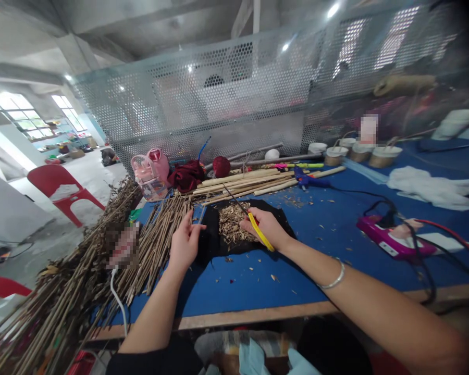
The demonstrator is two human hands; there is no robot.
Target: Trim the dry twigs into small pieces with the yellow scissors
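My right hand (268,227) is closed around a pair of scissors (257,232) with yellow handles. Their dark blades point up and left, over a heap of short, chopped plant pieces (230,221). The heap lies on a black cloth (209,242) on the blue table. Left of the cloth, my left hand (184,242) is raised with index finger and thumb apart, and I see nothing held in it. Beside it lies a row of thin brown sticks (160,234).
Long dry stalks (78,265) overhang the table's left edge. Pale wooden sticks (234,185), a dark red ball (221,167) and a blue glue gun (307,178) lie behind the cloth. A magenta power strip (391,242) with cables sits on the right. Perforated metal panels (203,104) stand behind.
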